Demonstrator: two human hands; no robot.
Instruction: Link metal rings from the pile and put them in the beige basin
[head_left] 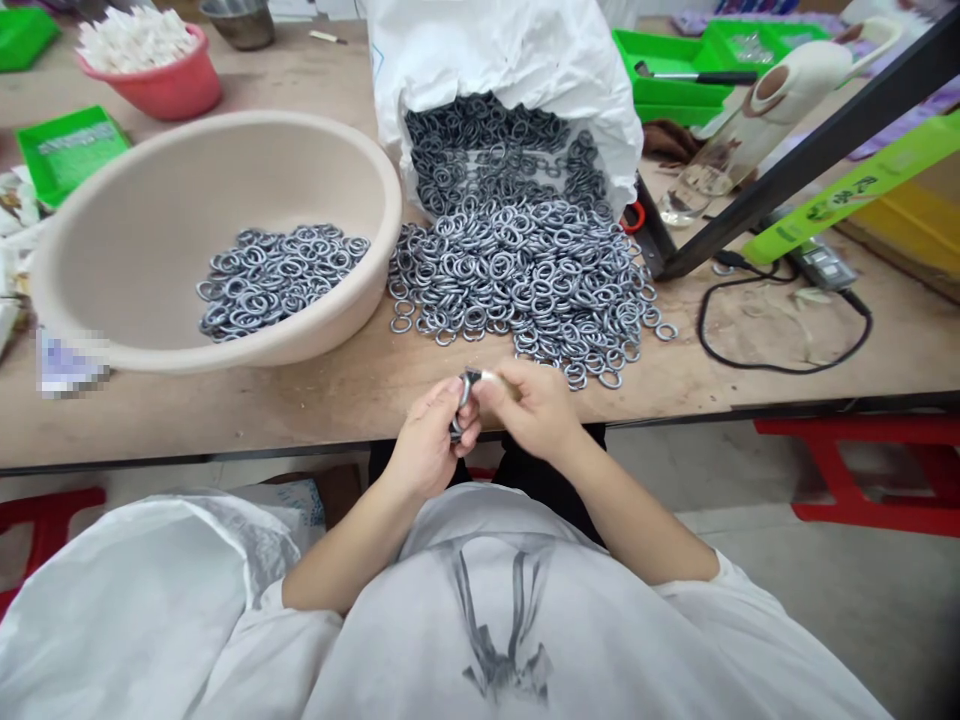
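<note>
My left hand is closed around a grey ring, with part of another ring showing lower between its fingers. My right hand is closed on a small tool with a pale, shiny handle and a dark tip. That tip meets the ring at the left fingertips; its exact kind is too small to tell. Both hands are together over the table's front edge. Just beyond them spreads a heap of grey rings, spilling from a white sack. A beige basin at left holds more rings.
A red bowl of white pieces and a green tray stand at back left. On the right are a dark metal bar, a black cable, a clear bottle and green bins. A red stool stands below.
</note>
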